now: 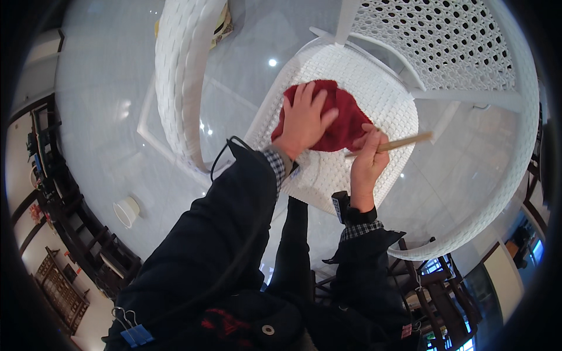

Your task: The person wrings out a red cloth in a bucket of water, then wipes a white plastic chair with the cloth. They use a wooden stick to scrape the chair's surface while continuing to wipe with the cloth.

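A dark red cloth [345, 117] lies bunched on the white woven seat [328, 181] of a chair. Flat on its left part rests my left hand [305, 120], fingers spread and pressing on the fabric. My right hand [370, 155] is closed around a thin, light-brown wooden stick [407, 142] at the cloth's right edge. One end of the stick points to the right, past the seat's edge. The fingertips of this hand touch the corner of the cloth, but whether they pinch it I cannot tell.
The chair's curved white armrests [178, 88] rise on both sides, and its perforated backrest [439, 44] stands at the far right. On the glossy grey floor at left is a white cup-shaped container [126, 211]. Dark wooden furniture [442, 298] stands behind at lower right.
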`<state>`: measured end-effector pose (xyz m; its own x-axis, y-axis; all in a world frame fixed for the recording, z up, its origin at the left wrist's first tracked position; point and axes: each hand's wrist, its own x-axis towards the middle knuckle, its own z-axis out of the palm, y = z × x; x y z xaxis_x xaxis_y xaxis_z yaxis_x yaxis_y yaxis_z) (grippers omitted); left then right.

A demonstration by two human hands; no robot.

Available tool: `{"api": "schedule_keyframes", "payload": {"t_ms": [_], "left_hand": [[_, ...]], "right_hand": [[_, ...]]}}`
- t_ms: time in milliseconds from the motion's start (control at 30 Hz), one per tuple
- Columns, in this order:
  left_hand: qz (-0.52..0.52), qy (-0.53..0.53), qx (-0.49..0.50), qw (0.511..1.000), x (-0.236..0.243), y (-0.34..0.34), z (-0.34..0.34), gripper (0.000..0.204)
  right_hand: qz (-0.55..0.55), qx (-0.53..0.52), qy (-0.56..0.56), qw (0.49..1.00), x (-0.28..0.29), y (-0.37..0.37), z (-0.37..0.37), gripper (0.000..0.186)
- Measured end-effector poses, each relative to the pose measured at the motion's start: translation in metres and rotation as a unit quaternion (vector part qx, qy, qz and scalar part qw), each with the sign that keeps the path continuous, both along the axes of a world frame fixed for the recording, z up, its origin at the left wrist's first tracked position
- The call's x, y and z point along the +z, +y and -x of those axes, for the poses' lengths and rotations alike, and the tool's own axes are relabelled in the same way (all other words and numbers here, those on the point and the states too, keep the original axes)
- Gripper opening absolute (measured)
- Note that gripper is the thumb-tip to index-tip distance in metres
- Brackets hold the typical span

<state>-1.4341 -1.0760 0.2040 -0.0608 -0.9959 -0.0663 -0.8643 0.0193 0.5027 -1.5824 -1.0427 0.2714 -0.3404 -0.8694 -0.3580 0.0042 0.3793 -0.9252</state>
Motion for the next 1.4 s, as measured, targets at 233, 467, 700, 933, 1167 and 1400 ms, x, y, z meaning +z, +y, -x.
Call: {"api": "schedule_keyframes", "payload": {"t_ms": [233, 467, 700, 933, 1167, 1400], "left_hand": [[0.012, -0.033, -0.076, 0.996, 0.009, 0.114, -0.027, 0.055], [0.053, 0.018, 0.095, 0.994, 0.004, 0.089, -0.033, 0.047], [0.060, -0.041, 0.040, 0.997, -0.013, 0.086, -0.024, 0.064], [0.069, -0.033, 0.063, 0.995, -0.020, 0.091, -0.021, 0.064], [0.094, -0.035, 0.071, 0.992, -0.020, 0.091, -0.021, 0.064], [0.088, -0.026, 0.074, 0.993, -0.023, 0.093, -0.021, 0.062]], "right_hand": [[0.095, 0.125, 0.075, 0.985, 0.028, -0.006, 0.005, 0.044], [0.004, 0.112, -0.107, 0.988, -0.015, -0.009, -0.022, 0.028], [0.071, 0.132, -0.121, 0.981, -0.056, -0.011, -0.051, 0.027], [0.030, 0.048, -0.159, 0.986, -0.060, -0.006, -0.057, 0.024], [0.035, 0.039, -0.160, 0.986, -0.060, -0.010, -0.062, 0.025], [0.026, 0.040, -0.160, 0.986, -0.063, -0.011, -0.063, 0.025]]}}
